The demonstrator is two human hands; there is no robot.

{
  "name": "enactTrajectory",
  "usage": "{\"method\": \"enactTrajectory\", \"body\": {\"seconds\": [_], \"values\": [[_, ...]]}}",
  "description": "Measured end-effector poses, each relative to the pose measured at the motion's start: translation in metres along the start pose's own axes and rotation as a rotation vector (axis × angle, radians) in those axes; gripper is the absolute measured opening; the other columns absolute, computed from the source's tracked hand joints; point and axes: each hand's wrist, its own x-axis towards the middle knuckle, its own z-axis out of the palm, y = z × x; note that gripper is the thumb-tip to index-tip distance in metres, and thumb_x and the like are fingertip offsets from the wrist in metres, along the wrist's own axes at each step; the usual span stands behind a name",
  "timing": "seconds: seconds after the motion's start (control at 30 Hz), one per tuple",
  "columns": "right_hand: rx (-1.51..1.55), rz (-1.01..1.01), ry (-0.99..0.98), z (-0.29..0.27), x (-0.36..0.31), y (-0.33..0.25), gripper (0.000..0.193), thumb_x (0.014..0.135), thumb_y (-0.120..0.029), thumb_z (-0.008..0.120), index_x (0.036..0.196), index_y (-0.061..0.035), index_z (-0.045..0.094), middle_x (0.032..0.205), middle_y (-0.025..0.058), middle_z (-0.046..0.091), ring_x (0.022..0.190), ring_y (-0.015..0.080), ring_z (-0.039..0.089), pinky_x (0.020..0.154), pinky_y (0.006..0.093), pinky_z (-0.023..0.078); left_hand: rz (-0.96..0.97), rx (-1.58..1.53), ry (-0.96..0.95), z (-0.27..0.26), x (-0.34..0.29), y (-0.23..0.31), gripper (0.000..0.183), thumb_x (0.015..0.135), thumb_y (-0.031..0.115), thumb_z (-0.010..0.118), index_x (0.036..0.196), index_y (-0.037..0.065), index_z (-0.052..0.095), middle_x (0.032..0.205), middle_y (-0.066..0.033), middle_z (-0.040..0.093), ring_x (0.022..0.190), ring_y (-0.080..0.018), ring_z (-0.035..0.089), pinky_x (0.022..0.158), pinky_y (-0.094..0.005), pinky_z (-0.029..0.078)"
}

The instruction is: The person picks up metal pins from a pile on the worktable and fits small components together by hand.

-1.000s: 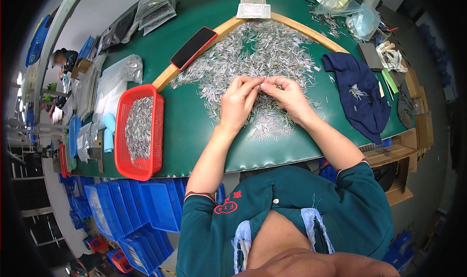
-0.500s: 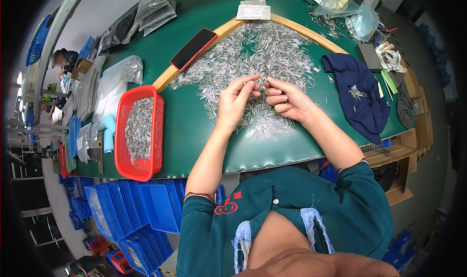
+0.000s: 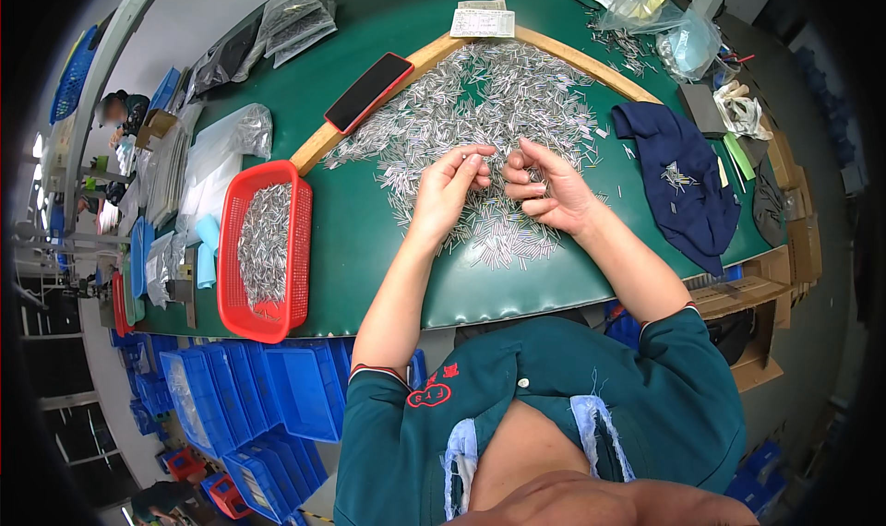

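Thin silver metal pins (image 3: 503,101) lie in a wide loose heap on the green table (image 3: 563,286). Over the near part of this heap, my left hand (image 3: 447,192) pinches with thumb and forefinger. A small bright spot shows at its fingertips, too small to name. A short gap away on the right, my right hand (image 3: 557,192) has its fingers curled inward, and its thumb is a little apart from them. Whatever lies within those curled fingers is hidden. At the left stands a red plastic basket (image 3: 300,249) partly filled with similar pins.
Wooden strips (image 3: 591,65) bound the heap's far side. A phone (image 3: 369,92) and paper slips (image 3: 482,23) rest on them. Right of the heap lies dark blue cloth (image 3: 683,212) with some pins on it. Plastic bags (image 3: 688,46) lie beyond; blue bins (image 3: 309,397) stand below the table's left edge.
My right hand has drawn slightly away from my left, and its thumb has lifted from the pinch. My left hand has barely moved. The heap and basket look the same.
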Motion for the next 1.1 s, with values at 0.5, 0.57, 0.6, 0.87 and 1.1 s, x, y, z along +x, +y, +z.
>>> {"method": "enactTrajectory", "body": {"seconds": [0.5, 0.57, 0.6, 0.87, 1.1], "values": [[-0.626, -0.237, 0.315, 0.014, -0.001, 0.012, 0.016, 0.084, -0.023, 0.055, 0.086, -0.0073, 0.057, 0.064, -0.0071, 0.049, 0.042, -0.0028, 0.027, 0.035, 0.0142, 0.016, 0.077, 0.088, -0.066, 0.005, -0.005, -0.002, 0.03, 0.088, 0.009, 0.047, 0.116, 0.002, 0.051, 0.078, -0.0035, 0.058, 0.07, -0.007, 0.053, 0.067, -0.0201, 0.045], [-0.642, -0.25, 0.304, 0.013, -0.001, 0.011, 0.016, 0.085, -0.023, 0.054, 0.086, -0.0074, 0.058, 0.066, -0.006, 0.052, 0.042, -0.0029, 0.027, 0.035, 0.0142, 0.017, 0.107, 0.151, -0.055, 0.005, -0.004, -0.003, 0.03, 0.087, 0.008, 0.047, 0.117, 0.003, 0.051, 0.079, -0.0043, 0.058, 0.07, -0.0075, 0.054, 0.066, -0.0204, 0.046], [-0.658, -0.261, 0.292, 0.012, -0.001, 0.012, 0.016, 0.085, -0.023, 0.054, 0.086, -0.0075, 0.058, 0.068, -0.005, 0.054, 0.042, -0.003, 0.028, 0.035, 0.0142, 0.017, 0.133, 0.255, -0.048, 0.006, -0.004, -0.003, 0.031, 0.086, 0.007, 0.048, 0.117, 0.004, 0.05, 0.081, -0.0058, 0.058, 0.07, -0.0089, 0.055, 0.066, -0.0213, 0.046], [-0.644, -0.3, 0.285, 0.01, -0.001, 0.013, 0.019, 0.085, -0.023, 0.053, 0.09, -0.0058, 0.059, 0.067, -0.0043, 0.053, 0.042, -0.0028, 0.03, 0.035, 0.014, 0.018, 0.175, 0.485, -0.088, 0.009, -0.006, 0.007, 0.035, 0.085, 0.005, 0.046, 0.12, 0.006, 0.047, 0.088, -0.0103, 0.059, 0.072, -0.0141, 0.059, 0.068, -0.0258, 0.048], [-0.68, -0.338, 0.284, 0.011, -0.001, 0.014, 0.021, 0.086, -0.023, 0.052, 0.092, -0.0045, 0.06, 0.068, -0.0032, 0.054, 0.044, -0.0029, 0.032, 0.037, 0.0134, 0.02, 0.123, 0.377, -0.124, 0.007, -0.004, 0.0, 0.036, 0.086, 0.008, 0.046, 0.122, 0.005, 0.045, 0.093, -0.0113, 0.059, 0.077, -0.0151, 0.059, 0.07, -0.027, 0.047]]}}
